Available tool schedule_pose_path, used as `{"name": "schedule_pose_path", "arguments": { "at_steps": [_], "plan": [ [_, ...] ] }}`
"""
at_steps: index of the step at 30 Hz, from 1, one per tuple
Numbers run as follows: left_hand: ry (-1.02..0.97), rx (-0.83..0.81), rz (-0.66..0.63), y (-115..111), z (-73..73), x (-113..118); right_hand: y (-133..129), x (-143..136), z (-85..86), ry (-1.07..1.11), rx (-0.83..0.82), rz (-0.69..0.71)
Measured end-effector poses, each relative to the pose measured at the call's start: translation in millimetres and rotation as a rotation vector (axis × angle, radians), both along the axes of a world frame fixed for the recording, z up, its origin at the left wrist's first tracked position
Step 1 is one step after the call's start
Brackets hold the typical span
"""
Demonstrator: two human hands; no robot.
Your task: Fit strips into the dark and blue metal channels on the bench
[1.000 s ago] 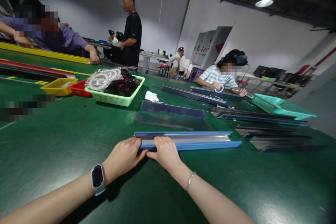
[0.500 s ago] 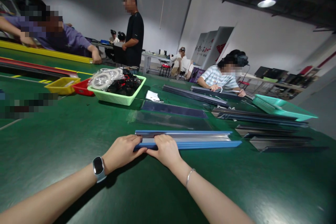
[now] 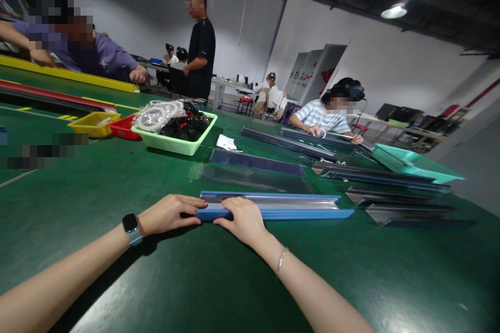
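A blue channel-shaped profile with a silvery inside lies on the green table in front of me. At its left end is my left hand, fingers on the end and thumb at the lower front edge, closed loosely about it. My right hand grips the front wall a little further right, fingers reaching over into the channel and thumb outside. The fingertips of the right hand are partly hidden inside the profile. A clear plastic strip and a dark strip lie just behind the profile.
Dark profiles lie to the right, near a teal basket. A green basket holds taped rolls and black-red parts, beside red and yellow trays. Co-workers handle a yellow profile and dark profiles across the table.
My left hand has slid left toward the profile's end, its thumb and fingers now further apart. My right hand has shifted slightly left. The view has turned a little.
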State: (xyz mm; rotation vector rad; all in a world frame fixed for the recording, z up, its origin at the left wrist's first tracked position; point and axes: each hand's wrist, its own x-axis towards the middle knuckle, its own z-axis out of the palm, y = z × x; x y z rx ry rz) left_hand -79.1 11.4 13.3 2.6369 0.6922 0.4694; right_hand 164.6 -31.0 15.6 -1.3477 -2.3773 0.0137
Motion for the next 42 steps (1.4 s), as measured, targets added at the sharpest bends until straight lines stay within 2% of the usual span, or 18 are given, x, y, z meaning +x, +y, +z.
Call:
{"name": "schedule_pose_path", "arguments": {
  "at_steps": [4, 8, 12, 17, 23, 27, 31, 35, 38, 42],
  "plan": [
    [-0.025, -0.137, 0.113, -5, -0.5, 2, 3, -1, 2.5, 0.025, -0.052, 0.006],
    [-0.067, -0.162, 0.207, -13, -1.8, 7, 7, -2, 3.5, 0.051, -0.122, -0.023],
    [-0.064, -0.117, 0.224, -17, -2.3, 10, 6, -6, 10.7, 0.001, -0.153, -0.043],
    [0.029, -0.047, 0.195, -15, -2.0, 8, -2, -16, 18.7, -0.131, -0.104, 0.019],
    [0.019, -0.002, 0.203, -17, 0.7, 10, 0, -18, 7.3, 0.005, -0.053, 0.065],
    [-0.003, 0.031, 0.191, -19, 4.6, 12, 3, -19, -0.3, 0.037, -0.042, 0.031],
    [0.019, 0.022, 0.201, -19, 6.3, 13, 2, -20, -0.8, 0.019, -0.046, 0.008],
    [-0.004, 0.017, 0.190, -17, 1.2, 13, 3, -20, -0.6, 0.005, -0.036, -0.014],
    [-0.064, 0.001, 0.260, -14, -7.4, 13, 8, -20, -2.3, 0.008, -0.018, -0.032],
    [-0.109, 0.004, 0.282, -10, -16.5, 11, 13, -19, -4.5, 0.012, -0.010, -0.039]
  ]
}}
